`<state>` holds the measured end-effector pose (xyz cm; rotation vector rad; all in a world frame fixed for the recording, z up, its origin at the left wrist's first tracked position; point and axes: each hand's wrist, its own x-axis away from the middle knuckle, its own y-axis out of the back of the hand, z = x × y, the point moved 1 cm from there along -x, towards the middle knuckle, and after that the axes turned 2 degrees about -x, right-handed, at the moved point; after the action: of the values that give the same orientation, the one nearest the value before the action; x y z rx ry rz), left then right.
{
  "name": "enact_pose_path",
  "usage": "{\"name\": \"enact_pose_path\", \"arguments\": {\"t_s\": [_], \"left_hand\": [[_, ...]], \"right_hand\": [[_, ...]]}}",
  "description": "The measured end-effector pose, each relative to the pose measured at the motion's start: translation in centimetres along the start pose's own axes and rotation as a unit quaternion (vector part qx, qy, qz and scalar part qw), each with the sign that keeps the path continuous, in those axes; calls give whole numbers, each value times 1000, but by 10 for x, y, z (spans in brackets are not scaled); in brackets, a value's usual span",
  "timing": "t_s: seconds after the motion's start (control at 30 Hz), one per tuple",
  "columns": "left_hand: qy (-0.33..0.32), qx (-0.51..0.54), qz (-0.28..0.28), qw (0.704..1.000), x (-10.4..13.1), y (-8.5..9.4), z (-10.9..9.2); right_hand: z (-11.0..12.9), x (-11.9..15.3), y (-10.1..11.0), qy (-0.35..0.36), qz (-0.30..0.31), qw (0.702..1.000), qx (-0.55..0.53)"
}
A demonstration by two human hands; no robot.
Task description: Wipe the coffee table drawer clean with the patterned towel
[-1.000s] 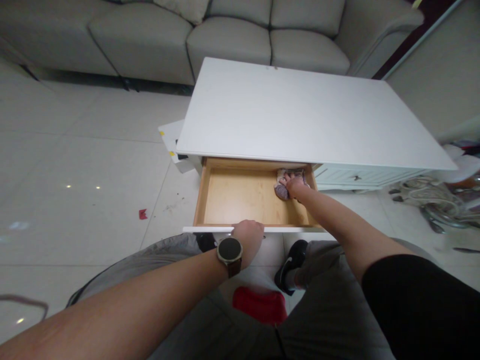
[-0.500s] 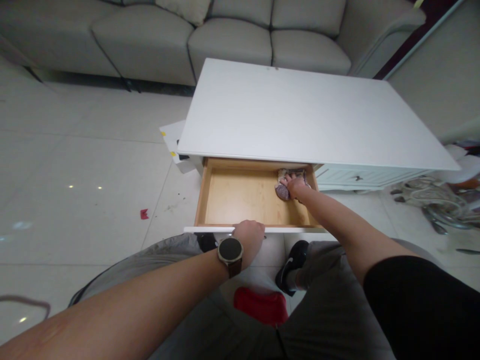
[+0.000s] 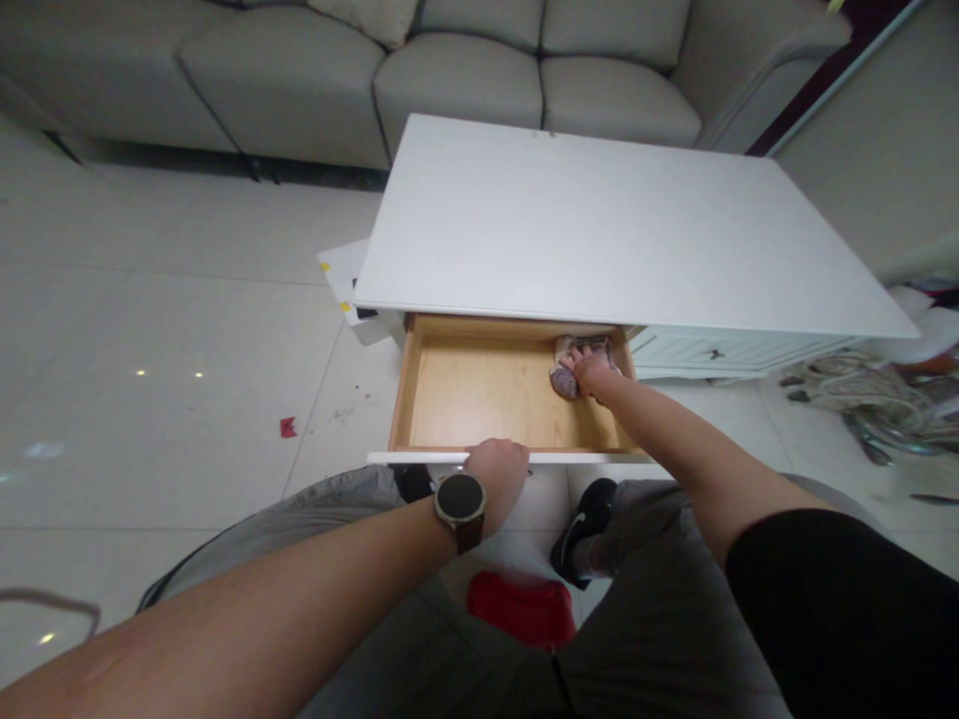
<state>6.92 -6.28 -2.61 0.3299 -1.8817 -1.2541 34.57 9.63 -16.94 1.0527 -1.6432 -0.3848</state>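
Cloth of mottled purple-grey and cream fabric point(image 3: 563, 383) lies bunched in the far right corner of the pulled-out, pale wooden drawer point(image 3: 479, 389), and your right grip point(image 3: 588, 367) rests on top of it. Your fingers there are slightly spread over the fabric; whether they pinch it or only press down, you cannot tell from this view. Your left grip point(image 3: 500, 474) is curled over the drawer's white front edge, near its middle, holding it. On that wrist you wear a round, dark-faced watch point(image 3: 460, 497) with a brown strap.

The drawer juts toward you from under the white rectangular counter point(image 3: 621, 230). To its right you have a white, ridged drawer front with a small dark knob point(image 3: 714, 355). Beyond the counter stands a long grey padded sofa point(image 3: 465, 90).

Below the drawer, a black shoe point(image 3: 588, 519) shows by your grey trousers point(image 3: 285, 539), and a bright red object point(image 3: 520, 607) sits between your legs. Out on the glossy pale tiled floor point(image 3: 187, 350), to your left, lies a small red scrap point(image 3: 288, 427).
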Motion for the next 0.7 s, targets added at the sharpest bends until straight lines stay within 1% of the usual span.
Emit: {"name": "enact_pose_path", "arguments": {"t_s": [0.4, 0.53, 0.7], "left_hand": [[2, -3, -7, 1000, 1, 0, 0], [6, 2, -9, 1000, 1, 0, 0], [3, 5, -9, 1000, 1, 0, -1]], "right_hand": [[2, 3, 3, -5, 11, 1000, 0], [1, 2, 2, -2, 1, 1000, -8], [0, -2, -1, -5, 9, 1000, 9]]}}
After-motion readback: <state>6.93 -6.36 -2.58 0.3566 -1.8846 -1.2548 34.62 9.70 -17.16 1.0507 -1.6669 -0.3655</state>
